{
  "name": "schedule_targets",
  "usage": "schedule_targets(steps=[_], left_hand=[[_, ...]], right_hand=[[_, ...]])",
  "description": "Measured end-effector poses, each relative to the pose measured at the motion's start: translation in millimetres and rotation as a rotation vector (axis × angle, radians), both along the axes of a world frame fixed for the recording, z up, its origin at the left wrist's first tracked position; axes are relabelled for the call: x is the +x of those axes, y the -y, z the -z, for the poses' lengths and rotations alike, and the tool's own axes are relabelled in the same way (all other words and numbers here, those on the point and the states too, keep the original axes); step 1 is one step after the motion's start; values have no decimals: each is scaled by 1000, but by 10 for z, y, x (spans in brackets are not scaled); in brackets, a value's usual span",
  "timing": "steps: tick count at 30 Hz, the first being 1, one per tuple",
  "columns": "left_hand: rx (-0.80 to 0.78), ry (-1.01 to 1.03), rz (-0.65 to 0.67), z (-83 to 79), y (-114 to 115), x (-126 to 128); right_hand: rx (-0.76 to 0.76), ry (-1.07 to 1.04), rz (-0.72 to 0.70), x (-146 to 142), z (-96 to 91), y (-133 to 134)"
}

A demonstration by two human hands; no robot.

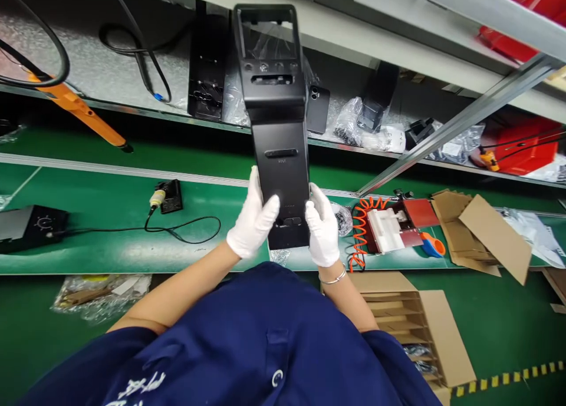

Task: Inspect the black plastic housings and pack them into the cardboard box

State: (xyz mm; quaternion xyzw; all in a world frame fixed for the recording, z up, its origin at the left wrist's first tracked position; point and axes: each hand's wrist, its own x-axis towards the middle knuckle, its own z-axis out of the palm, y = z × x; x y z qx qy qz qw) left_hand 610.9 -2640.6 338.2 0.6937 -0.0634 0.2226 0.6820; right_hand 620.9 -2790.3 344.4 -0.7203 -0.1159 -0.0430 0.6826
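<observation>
A long black plastic housing (283, 173) stands raised over the green bench, its wide end with a rectangular window opening pointing away from me. My left hand (254, 220), in a white glove, grips the lower left edge, with the thumb lying on the face. On the lower right edge, my gloved right hand (322, 228) holds the same housing, thumb on the front. Slots show in the face near the top, middle and bottom. The fingers behind the housing are hidden.
A soldering station (33, 228) with a cable sits left on the green bench (110, 253). Right are a coiled orange hose (360, 229), a red-and-white device (391, 229) and cardboard pieces (481, 235). A shelf (154, 108) with black parts runs behind; an open carton (446, 335) stands lower right.
</observation>
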Motion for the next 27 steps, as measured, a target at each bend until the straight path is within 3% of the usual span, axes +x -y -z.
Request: schedule_targets(steps=[3,7,19,27], left_hand=[[228,-91,22,-14,59,8],[341,-178,5,-39,137,74],[332,-91,-100,73,218,257],[350,-77,-106,51,343,311]], right_hand=[[-21,40,161,10,-22,-43],[-90,154,280,18,-21,-62],[-318,274,346,93,20,27],[-430,459,468,84,-48,73]])
